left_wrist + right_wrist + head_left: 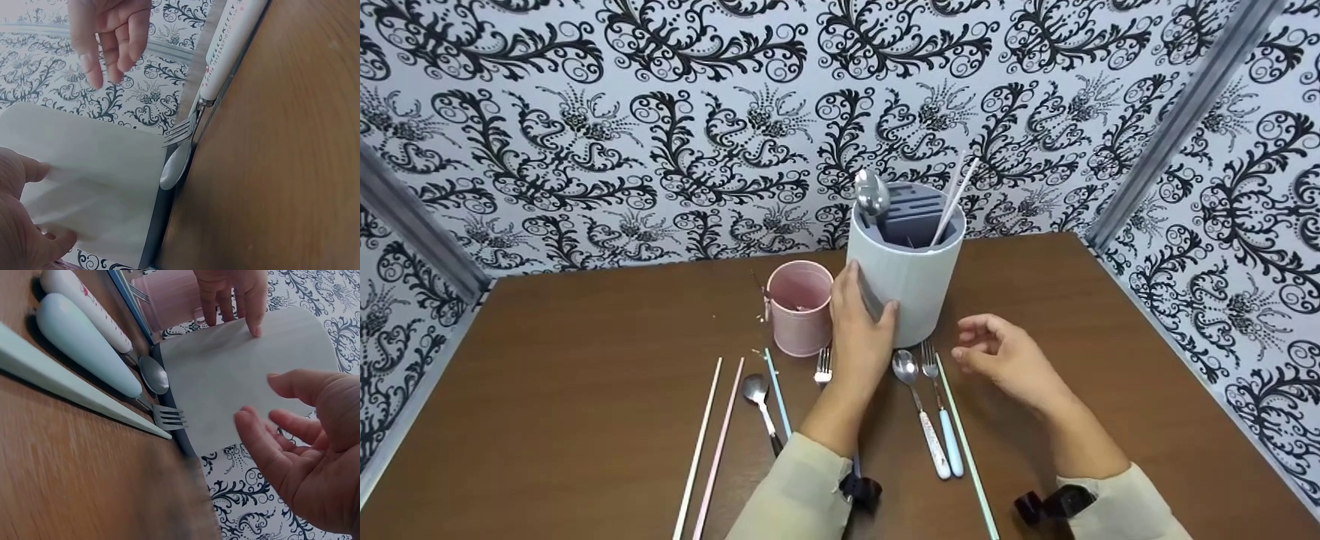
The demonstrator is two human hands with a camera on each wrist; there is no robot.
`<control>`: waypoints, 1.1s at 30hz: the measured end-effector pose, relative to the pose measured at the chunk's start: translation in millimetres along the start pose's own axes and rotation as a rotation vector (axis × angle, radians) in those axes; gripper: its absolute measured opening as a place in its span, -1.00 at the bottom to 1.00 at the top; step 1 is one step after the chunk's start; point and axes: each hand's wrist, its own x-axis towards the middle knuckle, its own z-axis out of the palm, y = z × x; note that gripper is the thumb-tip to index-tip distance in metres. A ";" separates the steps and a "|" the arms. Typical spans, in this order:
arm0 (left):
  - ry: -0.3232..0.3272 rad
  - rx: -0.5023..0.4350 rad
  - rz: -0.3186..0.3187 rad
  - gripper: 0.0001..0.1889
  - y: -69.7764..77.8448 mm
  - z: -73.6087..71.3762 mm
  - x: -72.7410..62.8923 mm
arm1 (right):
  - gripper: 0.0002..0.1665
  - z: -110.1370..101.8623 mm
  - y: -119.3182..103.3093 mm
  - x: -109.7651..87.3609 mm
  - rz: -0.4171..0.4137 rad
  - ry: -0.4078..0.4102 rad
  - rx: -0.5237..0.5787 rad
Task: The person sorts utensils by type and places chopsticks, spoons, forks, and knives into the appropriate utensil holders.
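Grip of the left hand [861,330]: spread against the side of the holder [915,292], thumb apart from fingers. Right hand [1009,360]: loosely bent in the air just beside, nothing in it. Tabletop [607,390] carries everything. Holder upright; a hard sideways shove might tip it. Cup [802,334] just to its left; a slip of the left hand could knock it. Green chopstick [965,442] looks likely to roll if brushed. Fork [949,439] and spoon [905,367] lie at the holder's foot, contact unclear; sliding the holder nearer would probably jam them.
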 end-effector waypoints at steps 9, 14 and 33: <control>0.005 -0.001 0.001 -0.16 0.2 -1.4 0.5 | -0.44 5.2 3.7 -1.3 0.021 -0.119 -0.254; -0.003 -0.006 -0.008 -0.16 1.4 -2.2 0.4 | -0.53 12.4 8.1 -0.4 0.048 -0.170 -0.321; -0.016 -0.019 -0.042 -0.15 1.5 -0.9 0.4 | -0.76 23.9 13.4 -6.3 0.083 -0.190 -0.465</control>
